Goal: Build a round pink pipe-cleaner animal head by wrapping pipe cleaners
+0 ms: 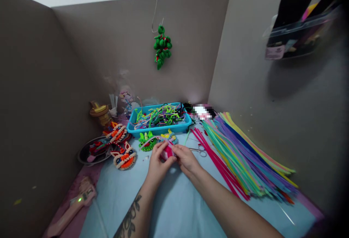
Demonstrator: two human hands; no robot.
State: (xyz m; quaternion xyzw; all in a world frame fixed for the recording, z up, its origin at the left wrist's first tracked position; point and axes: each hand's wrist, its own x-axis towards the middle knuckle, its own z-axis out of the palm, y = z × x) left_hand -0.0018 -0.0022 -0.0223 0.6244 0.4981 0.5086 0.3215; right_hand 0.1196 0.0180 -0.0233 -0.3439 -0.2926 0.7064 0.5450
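Note:
A pink and magenta fuzzy piece made of pipe cleaners [168, 152] is held between both hands above the table's middle. My left hand [157, 159] wraps its fingers and thumb round the left side of it. On the other side, my right hand [187, 158] pinches the same piece with closed fingers. A pale pink strand sticks out from it toward the upper left. Just behind lie a green animal head [147, 141] and a partly hidden yellow and blue one [170, 136]. Scissors [201, 152] rest right of my right hand.
A blue tray [160, 133] of pipe cleaner scraps stands at the back. Bundled pipe cleaners [240, 154] and magenta ones [220, 165] lie right. Orange lion heads [125, 157] and a round dish [81, 157] sit left, near a lit pink glue gun [77, 203]. Grey partitions [122, 48] enclose the table.

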